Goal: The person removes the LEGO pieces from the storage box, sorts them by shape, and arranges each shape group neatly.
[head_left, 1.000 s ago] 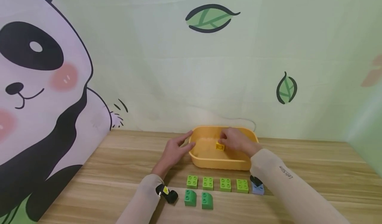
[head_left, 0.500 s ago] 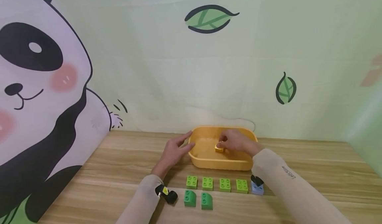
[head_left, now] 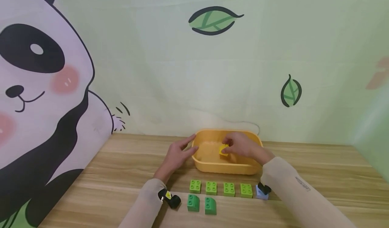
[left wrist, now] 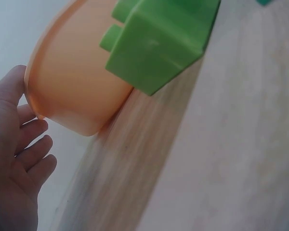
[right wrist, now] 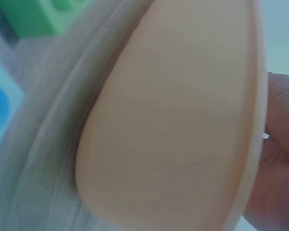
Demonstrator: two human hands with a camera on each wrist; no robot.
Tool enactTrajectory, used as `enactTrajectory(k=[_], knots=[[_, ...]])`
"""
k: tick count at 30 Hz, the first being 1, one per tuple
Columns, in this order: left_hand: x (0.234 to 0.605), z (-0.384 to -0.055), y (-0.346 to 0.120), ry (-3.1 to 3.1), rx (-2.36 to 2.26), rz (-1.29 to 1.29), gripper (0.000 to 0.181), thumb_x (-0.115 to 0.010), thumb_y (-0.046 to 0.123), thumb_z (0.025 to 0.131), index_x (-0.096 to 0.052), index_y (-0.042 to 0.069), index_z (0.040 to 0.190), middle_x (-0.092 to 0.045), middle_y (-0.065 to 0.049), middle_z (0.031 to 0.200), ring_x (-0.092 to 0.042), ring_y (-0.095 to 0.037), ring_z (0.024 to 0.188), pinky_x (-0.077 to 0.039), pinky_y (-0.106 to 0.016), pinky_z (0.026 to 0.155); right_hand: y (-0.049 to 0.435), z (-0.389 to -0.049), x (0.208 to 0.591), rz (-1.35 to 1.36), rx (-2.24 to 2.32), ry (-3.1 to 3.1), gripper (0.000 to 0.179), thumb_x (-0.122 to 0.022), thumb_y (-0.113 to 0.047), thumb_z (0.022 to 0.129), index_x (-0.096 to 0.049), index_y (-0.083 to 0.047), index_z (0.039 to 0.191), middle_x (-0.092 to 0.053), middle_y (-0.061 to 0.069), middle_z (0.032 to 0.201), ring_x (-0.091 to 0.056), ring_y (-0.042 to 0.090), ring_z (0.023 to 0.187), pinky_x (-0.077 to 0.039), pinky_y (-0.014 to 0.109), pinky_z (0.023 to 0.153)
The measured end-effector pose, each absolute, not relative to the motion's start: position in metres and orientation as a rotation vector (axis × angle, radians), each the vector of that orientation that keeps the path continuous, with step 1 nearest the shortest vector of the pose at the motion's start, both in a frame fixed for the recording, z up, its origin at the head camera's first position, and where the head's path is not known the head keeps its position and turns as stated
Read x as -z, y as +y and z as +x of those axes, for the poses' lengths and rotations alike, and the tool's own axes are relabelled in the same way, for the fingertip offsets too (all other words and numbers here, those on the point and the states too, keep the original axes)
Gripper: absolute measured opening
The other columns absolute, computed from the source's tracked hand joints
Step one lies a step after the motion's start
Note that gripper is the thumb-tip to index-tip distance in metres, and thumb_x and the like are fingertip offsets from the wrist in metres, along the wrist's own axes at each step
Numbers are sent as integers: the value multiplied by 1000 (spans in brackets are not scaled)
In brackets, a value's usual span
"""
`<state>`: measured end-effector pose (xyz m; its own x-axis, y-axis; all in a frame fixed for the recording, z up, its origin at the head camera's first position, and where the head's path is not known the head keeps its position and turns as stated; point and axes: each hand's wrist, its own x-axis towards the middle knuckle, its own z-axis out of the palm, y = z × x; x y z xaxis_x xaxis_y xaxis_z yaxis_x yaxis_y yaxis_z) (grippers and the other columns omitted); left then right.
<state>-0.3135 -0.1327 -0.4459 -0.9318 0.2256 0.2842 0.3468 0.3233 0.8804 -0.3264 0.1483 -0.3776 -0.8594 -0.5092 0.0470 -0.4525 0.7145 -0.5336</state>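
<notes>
In the head view an orange-yellow plastic basin [head_left: 228, 167] stands on the wooden table. My right hand [head_left: 241, 146] reaches inside it and pinches a small yellow toy brick [head_left: 223, 150], partly covered by the fingers. In the right wrist view the basin wall [right wrist: 173, 120] hides most of that hand [right wrist: 282, 144]. At the basin's left end my left hand [head_left: 176, 155] touches the rim with thumb and index finger spread. The left wrist view shows that hand [left wrist: 14, 144] at the rim, its other fingers loosely bent and off the basin [left wrist: 77, 86].
Before the basin lies a row of several lime-green bricks [head_left: 211, 188], ending at a light blue brick [head_left: 262, 193] beneath the right wrist's camera. Two darker green curved bricks [head_left: 193, 202] lie nearer. Behind the table hangs a pale green backdrop [head_left: 170, 69] with a panda.
The yellow brick has turned and tilted between the right fingers and stays inside the basin. The right forearm has shifted slightly right and nearer. My left hand keeps its place at the rim.
</notes>
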Motion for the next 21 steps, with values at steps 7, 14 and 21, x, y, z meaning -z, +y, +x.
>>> enactTrajectory(k=[7,14,21], knots=[[448,-315,-132,-2447,1697,-529,53,-77,24,101,-62,11,150,-57,-8,154,-49,-32,146,-38,-53,121,149,-311,371,-793,921,2837,33,-84,-15,94,-74,5,118,-72,11,108,-65,24,96,-60,45,91],[447,-314,-132,-2452,1676,-532,54,-76,23,101,-61,10,151,-56,-8,154,-49,-32,145,-39,-51,121,148,-290,363,-817,966,2881,30,-85,-16,93,-75,0,117,-68,9,110,-64,26,98,-62,39,89],[446,-314,-132,-2463,1676,-499,52,-76,23,100,-63,11,149,-58,-8,153,-51,-33,144,-41,-49,119,145,-268,359,-833,1088,2844,27,-87,-14,91,-74,-5,113,-70,4,110,-66,22,98,-63,40,91]])
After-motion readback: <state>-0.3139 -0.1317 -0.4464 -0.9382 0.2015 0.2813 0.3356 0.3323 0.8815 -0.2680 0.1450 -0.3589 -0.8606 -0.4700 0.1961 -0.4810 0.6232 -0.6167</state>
